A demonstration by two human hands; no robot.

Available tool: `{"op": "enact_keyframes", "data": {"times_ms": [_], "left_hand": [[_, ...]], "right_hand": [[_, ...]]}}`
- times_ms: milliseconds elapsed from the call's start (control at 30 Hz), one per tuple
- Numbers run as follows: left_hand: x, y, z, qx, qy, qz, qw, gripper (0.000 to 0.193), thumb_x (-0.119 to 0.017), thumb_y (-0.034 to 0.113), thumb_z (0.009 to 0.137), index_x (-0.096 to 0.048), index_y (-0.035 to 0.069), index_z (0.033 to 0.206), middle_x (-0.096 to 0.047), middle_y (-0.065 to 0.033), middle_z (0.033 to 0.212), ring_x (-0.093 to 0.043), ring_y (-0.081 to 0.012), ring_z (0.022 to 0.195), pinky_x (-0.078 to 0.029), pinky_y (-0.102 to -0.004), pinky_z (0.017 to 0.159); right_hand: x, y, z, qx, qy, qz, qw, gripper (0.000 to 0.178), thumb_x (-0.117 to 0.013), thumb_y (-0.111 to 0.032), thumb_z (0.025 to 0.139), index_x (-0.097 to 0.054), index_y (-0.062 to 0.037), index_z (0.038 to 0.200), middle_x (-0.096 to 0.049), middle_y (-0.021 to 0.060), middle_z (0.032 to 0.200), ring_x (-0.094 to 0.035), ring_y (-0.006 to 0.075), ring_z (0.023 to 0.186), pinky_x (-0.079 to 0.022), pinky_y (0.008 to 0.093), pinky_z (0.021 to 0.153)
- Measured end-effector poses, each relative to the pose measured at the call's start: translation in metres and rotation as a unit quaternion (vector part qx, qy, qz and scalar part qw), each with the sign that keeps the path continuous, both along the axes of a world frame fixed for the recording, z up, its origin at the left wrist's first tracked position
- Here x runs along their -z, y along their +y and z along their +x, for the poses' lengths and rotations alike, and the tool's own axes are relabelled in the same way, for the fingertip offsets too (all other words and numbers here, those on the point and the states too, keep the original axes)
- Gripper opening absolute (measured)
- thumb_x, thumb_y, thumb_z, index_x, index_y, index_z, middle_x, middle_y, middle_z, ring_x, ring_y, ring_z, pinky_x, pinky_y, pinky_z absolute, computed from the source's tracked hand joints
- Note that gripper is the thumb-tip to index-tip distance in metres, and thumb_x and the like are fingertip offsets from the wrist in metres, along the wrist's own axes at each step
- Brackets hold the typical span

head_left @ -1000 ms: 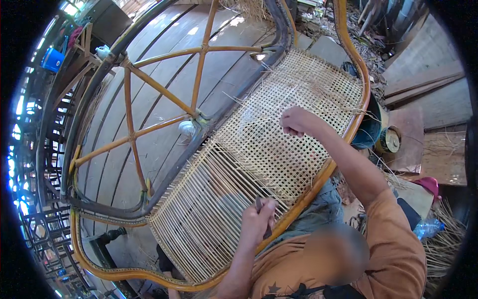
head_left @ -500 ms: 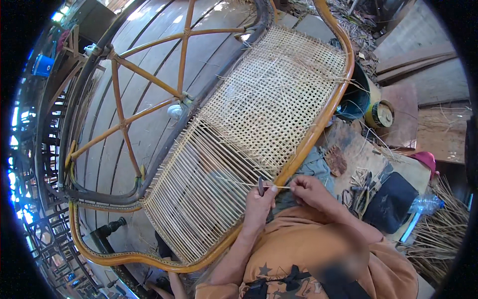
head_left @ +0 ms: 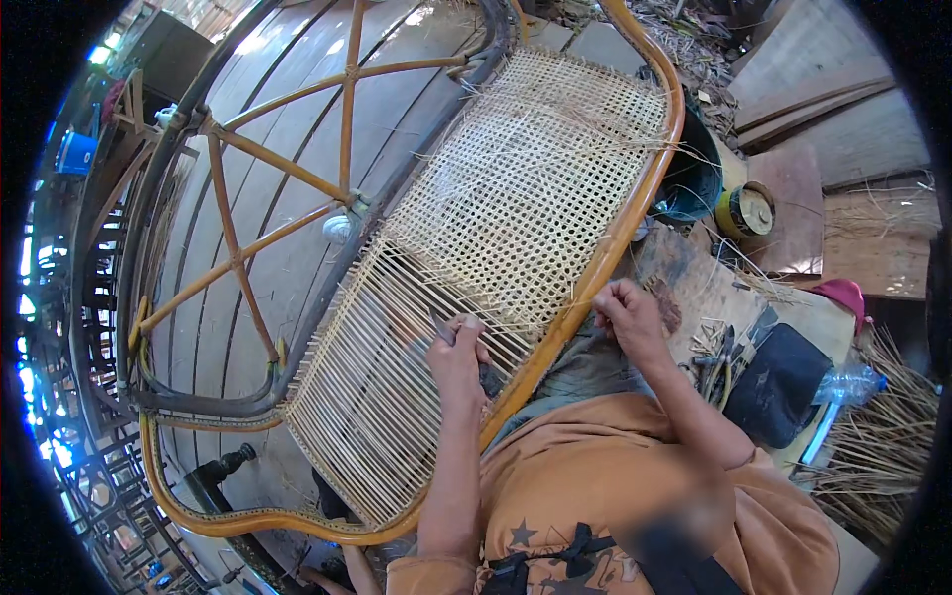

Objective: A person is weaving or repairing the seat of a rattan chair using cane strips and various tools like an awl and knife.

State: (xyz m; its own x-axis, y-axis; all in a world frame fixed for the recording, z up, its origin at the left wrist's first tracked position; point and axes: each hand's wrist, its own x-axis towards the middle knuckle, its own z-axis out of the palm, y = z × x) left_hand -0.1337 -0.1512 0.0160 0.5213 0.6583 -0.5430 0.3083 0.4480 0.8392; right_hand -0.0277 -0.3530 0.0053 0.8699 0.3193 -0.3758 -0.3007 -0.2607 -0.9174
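Note:
A rattan chair frame (head_left: 605, 248) lies tilted in front of me, its cane panel (head_left: 516, 198) woven into an open lattice at the upper end and only parallel strands (head_left: 377, 416) at the lower end. My left hand (head_left: 458, 352) rests on the strands at the weave's edge, fingers closed on a small dark pointed tool (head_left: 441, 325). My right hand (head_left: 627, 315) is just outside the frame's right rail, pinching a thin cane strand that runs back to the panel.
A wooden block with small hand tools (head_left: 719, 347) and a black pouch (head_left: 778, 382) lies at my right. A dark bucket (head_left: 689, 178), a round tin (head_left: 746, 210), a plastic bottle (head_left: 843, 387) and heaps of cane (head_left: 883, 456) sit further right. Spoked rattan framing (head_left: 248, 248) stands to the left.
My right hand went from the upper woven area down to my left hand, then out past the right rail, drawing the strand. My left hand stayed at the weave's edge.

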Motion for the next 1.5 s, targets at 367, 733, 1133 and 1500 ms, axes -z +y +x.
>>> {"op": "enact_keyframes", "data": {"times_ms": [367, 733, 1133, 1500], "left_hand": [[0.018, 0.034, 0.025, 0.205, 0.155, 0.291, 0.921, 0.020, -0.060, 0.019, 0.083, -0.063, 0.000, 0.088, -0.062, -0.0068, 0.071, -0.058, -0.0161, 0.064, -0.046, -0.0308, 0.064], [0.032, 0.040, 0.023, 0.237, 0.205, 0.312, 0.897, 0.023, -0.059, 0.021, 0.082, -0.063, 0.000, 0.088, -0.065, -0.0141, 0.076, -0.062, -0.0251, 0.070, -0.047, -0.0348, 0.068], [0.056, 0.055, 0.019, 0.240, 0.182, 0.283, 0.911, 0.026, -0.057, 0.023, 0.081, -0.064, -0.001, 0.089, -0.064, -0.0160, 0.072, -0.062, -0.0254, 0.067, -0.048, -0.0351, 0.066], [0.027, 0.053, 0.034, 0.246, 0.189, 0.289, 0.906, 0.024, -0.058, 0.022, 0.081, -0.061, -0.002, 0.083, -0.060, -0.0123, 0.066, -0.056, -0.0197, 0.060, -0.045, -0.0328, 0.061]], "right_hand": [[0.000, 0.016, 0.029, -0.060, -0.111, -0.245, 0.961, 0.022, -0.062, -0.022, 0.083, -0.055, -0.0009, 0.082, -0.058, 0.0180, 0.074, -0.058, 0.0345, 0.071, -0.046, 0.0407, 0.064], [0.005, 0.014, 0.033, -0.116, -0.192, -0.264, 0.938, 0.016, -0.059, -0.016, 0.081, -0.053, -0.0007, 0.083, -0.057, 0.0203, 0.077, -0.057, 0.0380, 0.074, -0.046, 0.0441, 0.066], [0.008, 0.007, 0.036, -0.164, -0.264, -0.252, 0.916, 0.014, -0.059, -0.012, 0.082, -0.054, 0.0006, 0.084, -0.057, 0.0200, 0.081, -0.057, 0.0369, 0.076, -0.046, 0.0416, 0.066], [0.008, 0.013, 0.042, -0.138, -0.227, -0.298, 0.917, 0.018, -0.056, -0.017, 0.086, -0.054, 0.0002, 0.084, -0.057, 0.0211, 0.081, -0.057, 0.0393, 0.078, -0.045, 0.0453, 0.067]]}}
